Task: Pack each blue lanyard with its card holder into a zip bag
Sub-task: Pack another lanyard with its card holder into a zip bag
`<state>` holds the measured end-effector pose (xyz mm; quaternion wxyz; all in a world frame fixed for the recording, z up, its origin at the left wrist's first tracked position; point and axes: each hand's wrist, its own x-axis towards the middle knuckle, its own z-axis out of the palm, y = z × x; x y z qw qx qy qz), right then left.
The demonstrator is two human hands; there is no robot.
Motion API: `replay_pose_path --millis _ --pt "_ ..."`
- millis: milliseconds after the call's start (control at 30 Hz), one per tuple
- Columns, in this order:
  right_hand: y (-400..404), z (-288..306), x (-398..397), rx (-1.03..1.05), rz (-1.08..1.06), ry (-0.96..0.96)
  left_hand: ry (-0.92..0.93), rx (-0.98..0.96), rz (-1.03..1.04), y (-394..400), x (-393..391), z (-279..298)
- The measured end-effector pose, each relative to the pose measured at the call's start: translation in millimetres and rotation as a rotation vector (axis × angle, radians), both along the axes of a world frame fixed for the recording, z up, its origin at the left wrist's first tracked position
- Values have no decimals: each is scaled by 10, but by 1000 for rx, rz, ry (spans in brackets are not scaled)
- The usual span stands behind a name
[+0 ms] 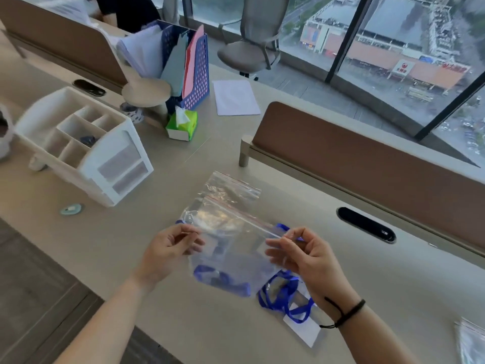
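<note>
I hold a clear zip bag (231,248) with a red seal line above the desk. My left hand (170,248) pinches its top left corner and my right hand (301,250) pinches its top right end. A blue lanyard (223,281) with a card holder lies inside at the bottom of the bag. A second blue lanyard (283,298) lies loose on the desk under my right wrist, joined to a clear card holder (304,329) with a white insert. Another zip bag (231,187) lies flat behind the held one.
A white drawer organiser (81,145) stands at the left, with a green tissue box (182,124) and a blue file rack (194,72) behind it. A brown divider panel (367,164) runs along the right. More zip bags (472,342) show at the bottom right corner.
</note>
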<state>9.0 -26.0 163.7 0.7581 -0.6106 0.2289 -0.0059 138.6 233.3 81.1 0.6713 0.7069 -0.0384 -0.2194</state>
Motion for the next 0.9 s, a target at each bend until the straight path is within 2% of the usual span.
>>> replay_pose_path --millis 267,500,600,733,900 --pt "388 -411 711 1 -62 64 -14 71 13 338 737 -185" --pt "245 -617 1421 -14 -178 97 -83 150 -35 131 1456 -321" --pt "119 -742 1695 -55 -235 129 -49 162 -37 -30 1678 -478" --pt "-79 -1019 1962 -116 -284 192 -142 423 -120 -205 1711 -648" --pt "-275 -1420 2200 -146 -291 282 -511 751 -269 -225 1163 -1013"
